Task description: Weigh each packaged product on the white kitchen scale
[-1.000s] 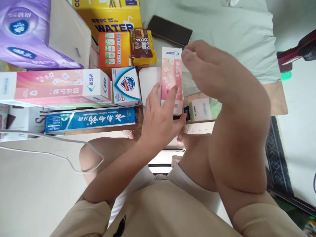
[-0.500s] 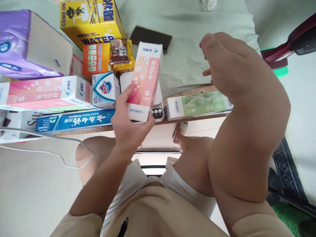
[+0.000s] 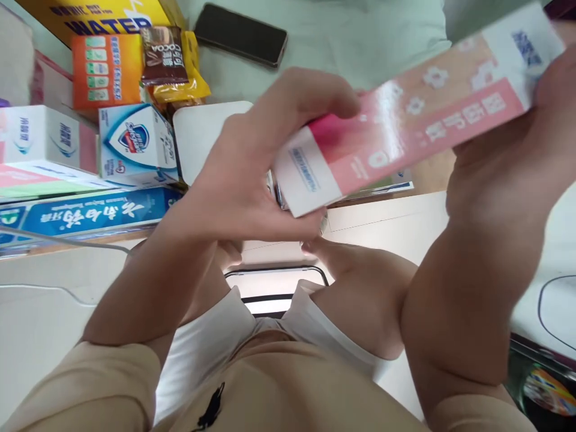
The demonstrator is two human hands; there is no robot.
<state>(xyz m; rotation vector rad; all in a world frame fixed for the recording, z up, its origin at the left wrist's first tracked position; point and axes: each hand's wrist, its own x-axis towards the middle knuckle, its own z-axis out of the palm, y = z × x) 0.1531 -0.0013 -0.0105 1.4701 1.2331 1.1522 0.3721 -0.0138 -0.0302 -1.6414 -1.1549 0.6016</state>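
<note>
A pink and white toothpaste box (image 3: pixel 418 114) with a flower print is raised in front of me, tilted up to the right. My left hand (image 3: pixel 238 168) grips its lower left end, thumb and fingers on opposite sides. At the upper right end my right hand (image 3: pixel 499 144) is closed around the box, partly blurred and cut off by the frame edge. Behind the box, a sliver of a green toothpaste box (image 3: pixel 387 183) shows at the table edge. A white flat device (image 3: pixel 202 132) lies beside my left hand, mostly covered by it.
Left on the table stand a blue-and-white soap box (image 3: pixel 135 144), a blue toothpaste box (image 3: pixel 90 210), an orange box (image 3: pixel 105 69), a brown cocoa packet (image 3: pixel 164 57) and a yellow box (image 3: pixel 90 18). Behind lies a black phone (image 3: pixel 240 35). A white cable (image 3: pixel 67 237) crosses the left edge.
The pink toothpaste box has moved right and closer, turning from upright to slanted. My right hand, empty before, now holds its far end. The view has shifted right.
</note>
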